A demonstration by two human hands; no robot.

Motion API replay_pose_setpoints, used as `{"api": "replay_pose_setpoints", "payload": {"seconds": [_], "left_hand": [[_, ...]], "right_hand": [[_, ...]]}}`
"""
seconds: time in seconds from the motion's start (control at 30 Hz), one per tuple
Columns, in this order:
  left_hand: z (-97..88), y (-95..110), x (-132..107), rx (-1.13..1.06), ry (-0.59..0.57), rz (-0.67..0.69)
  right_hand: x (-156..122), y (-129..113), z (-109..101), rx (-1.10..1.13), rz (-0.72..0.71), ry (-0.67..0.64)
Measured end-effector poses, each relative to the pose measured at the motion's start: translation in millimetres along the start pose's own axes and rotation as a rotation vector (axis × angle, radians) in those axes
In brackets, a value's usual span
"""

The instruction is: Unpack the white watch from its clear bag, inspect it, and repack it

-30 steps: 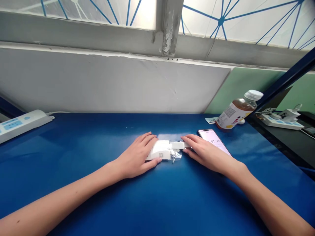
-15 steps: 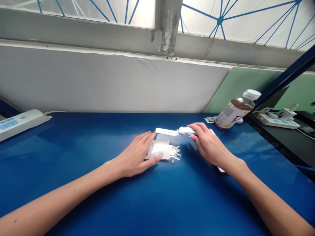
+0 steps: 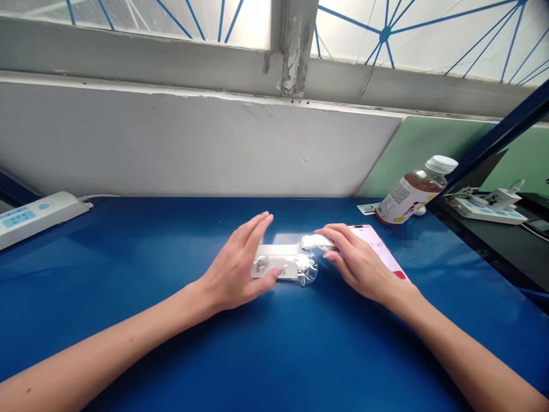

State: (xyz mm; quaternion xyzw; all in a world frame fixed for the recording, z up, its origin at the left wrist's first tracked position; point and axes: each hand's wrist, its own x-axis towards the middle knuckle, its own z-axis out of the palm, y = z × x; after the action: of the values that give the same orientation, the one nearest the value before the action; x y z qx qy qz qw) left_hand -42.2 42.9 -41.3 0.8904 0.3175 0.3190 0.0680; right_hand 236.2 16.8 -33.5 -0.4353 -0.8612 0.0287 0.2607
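I saw the right hand [image 3: 364,260] pinching the white strap [image 3: 281,249] along the clear packet [image 3: 290,271] on the blue table [image 3: 257,355], the left hand [image 3: 234,266] spread apart, where a light, level hold seemed best.

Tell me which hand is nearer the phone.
Right. The right hand overlaps the phone in this view; the left hand is farther left, at the plastic packet.

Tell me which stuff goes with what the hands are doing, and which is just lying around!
Seems part of it:
white strap, held in the right grip
clear packet with white inside, by the open left grip

Seems just lying around:
phone
bottle
small printed card
left-side power strip
right-side power strip
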Motion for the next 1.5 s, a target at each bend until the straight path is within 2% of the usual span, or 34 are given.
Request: {"api": "replay_pose_setpoints", "payload": {"seconds": [0.1, 0.17, 0.27, 0.37, 0.47, 0.53, 0.63, 0.7, 0.83, 0.93, 1.03, 1.13, 1.3, 1.4, 1.5], "left_hand": [[-1.8, 10, 2, 0.08, 0.032, 0.16], [-1.8, 14, 1, 0.107, 0.043, 0.218], [-2.6, 15, 1, 0.108, 0.048, 0.234], [-5.0, 15, 3, 0.007, 0.003, 0.227], [-5.6, 17, 4, -0.166, -0.088, 0.215], [-5.0, 18, 5, -0.264, -0.105, 0.166], [-6.0, 20, 6, -0.424, -0.044, 0.029], [-8.7, 21, 7, -0.51, -0.005, -0.04], [-13.5, 20, 10, -0.516, 0.048, -0.05], [-13.9, 19, 10, -0.545, 0.042, -0.051], [-13.9, 21, 11, -0.602, -0.008, -0.056], [-15.0, 25, 11, -0.659, -0.073, -0.072], [-17.3, 30, 10, -0.722, -0.191, -0.124], [-17.4, 33, 10, -0.76, -0.211, -0.151], [-17.6, 37, 11, -0.85, -0.234, -0.22]], "right_hand": [[-2, -12, 2, 0.085, -0.077, 0.022], [-3, -22, 1, 0.132, -0.13, 0.05], [-3, -34, -3, 0.154, -0.175, 0.083], [0, -39, -7, 0.209, -0.186, 0.126], [10, -40, -6, 0.303, -0.115, 0.207], [22, -44, -5, 0.395, -0.021, 0.277], [47, -56, -3, 0.571, 0.075, 0.316], [65, -65, -2, 0.702, 0.132, 0.387], [93, -77, 0, 0.903, 0.256, 0.479], [101, -78, 6, 1.047, 0.329, 0.493], [102, -76, 16, 1.166, 0.406, 0.468], [102, -74, 27, 1.232, 0.457, 0.364], [102, -68, 36, 1.357, 0.421, 0.237], [102, -66, 34, 1.489, 0.392, 0.114], [103, -66, 31, 1.574, 0.387, 0.05]]}}
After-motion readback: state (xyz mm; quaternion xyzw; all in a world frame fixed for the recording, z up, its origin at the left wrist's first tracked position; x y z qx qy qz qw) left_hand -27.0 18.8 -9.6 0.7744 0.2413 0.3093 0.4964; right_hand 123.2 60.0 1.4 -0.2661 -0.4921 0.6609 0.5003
